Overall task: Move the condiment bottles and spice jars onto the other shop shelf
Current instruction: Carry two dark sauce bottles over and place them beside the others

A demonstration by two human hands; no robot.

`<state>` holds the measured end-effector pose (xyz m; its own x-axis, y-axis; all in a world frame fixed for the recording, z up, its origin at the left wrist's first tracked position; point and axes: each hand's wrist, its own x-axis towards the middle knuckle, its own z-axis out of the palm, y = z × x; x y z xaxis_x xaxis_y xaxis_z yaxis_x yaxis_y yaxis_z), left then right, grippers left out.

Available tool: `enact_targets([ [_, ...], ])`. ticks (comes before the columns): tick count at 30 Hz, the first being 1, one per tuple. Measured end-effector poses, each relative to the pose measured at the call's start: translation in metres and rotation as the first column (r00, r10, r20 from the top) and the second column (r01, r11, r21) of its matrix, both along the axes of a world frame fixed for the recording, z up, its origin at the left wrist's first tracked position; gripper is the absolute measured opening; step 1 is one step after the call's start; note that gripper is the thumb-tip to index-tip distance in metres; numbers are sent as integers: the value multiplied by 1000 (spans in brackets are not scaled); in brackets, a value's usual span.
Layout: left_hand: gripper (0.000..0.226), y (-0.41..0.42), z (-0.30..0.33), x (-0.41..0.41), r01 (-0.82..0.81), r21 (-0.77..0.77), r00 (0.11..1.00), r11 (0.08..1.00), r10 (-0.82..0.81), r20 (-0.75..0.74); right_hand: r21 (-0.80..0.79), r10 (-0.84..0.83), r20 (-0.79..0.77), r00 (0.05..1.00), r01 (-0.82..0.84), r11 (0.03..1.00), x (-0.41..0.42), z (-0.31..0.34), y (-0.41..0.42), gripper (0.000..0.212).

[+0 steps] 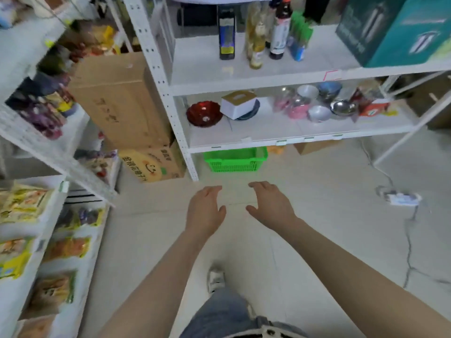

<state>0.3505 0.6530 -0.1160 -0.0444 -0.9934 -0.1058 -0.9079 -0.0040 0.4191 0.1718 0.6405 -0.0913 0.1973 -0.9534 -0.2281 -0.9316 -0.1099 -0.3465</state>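
Over floor before white shelf (244,86), left hand (205,211) and right hand (271,203) hovering, fingers relaxed, holding nothing; bottles (256,35) standing above

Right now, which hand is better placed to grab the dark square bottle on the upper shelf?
Left, marginally. Both hands hang empty and open, level with each other over the floor. The dark square bottle stands leftmost in the bottle group, roughly above the left hand; the right hand would reach across.
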Motion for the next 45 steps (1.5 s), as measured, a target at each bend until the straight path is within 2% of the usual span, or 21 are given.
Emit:
enact_targets([
  [10, 58, -135, 5, -85, 303, 25, 953, 953, -303, 21, 23, -306, -24, 952, 306, 952, -82, -5, -80, 63],
  [21, 57, -268, 30, -149, 373, -40, 927, 927, -374, -29, -22, -432, 40, 901, 433, 901, -140, 12, -191, 64],
  [27, 57, -329, 27, -203, 275, -55, 957, 960, -279, -81, -38, -374, 63, 925, 376, 926, -195, 14, -261, 62],
  [33, 58, -373, 25, -248, 124, -27, 984, 992, -127, -123, -68, -217, 68, 974, 222, 973, -247, 19, -330, 63],
  [39, 57, -399, 33, -254, -29, -67, 985, 997, 18, -169, -89, -92, 106, 990, 102, 991, -259, 29, -391, 62],
  [45, 56, -443, 37, -250, -90, -77, 975, 993, 73, -211, -102, -45, 172, 984, 63, 993, -253, 32, -443, 60],
])
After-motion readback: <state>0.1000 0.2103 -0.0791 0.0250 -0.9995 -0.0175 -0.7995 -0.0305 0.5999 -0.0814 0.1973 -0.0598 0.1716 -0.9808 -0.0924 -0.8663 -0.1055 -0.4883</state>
